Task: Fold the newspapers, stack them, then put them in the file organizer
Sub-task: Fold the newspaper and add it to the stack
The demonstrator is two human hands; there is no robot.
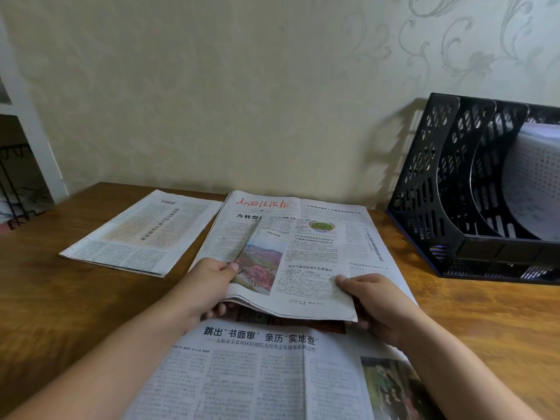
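Left hand (209,286) and right hand (374,304), both pinching opposite edges of folded newspaper (291,268) above table (60,286).

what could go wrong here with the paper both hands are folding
1. The left hand and right hand pinch only the near edge of the folded newspaper; its far part looks rumpled, so the crease may come out skewed.
2. It lies over an open newspaper and one with a red masthead; sheets below could drag along.
3. The file organizer already holds something white, so space may be tight.
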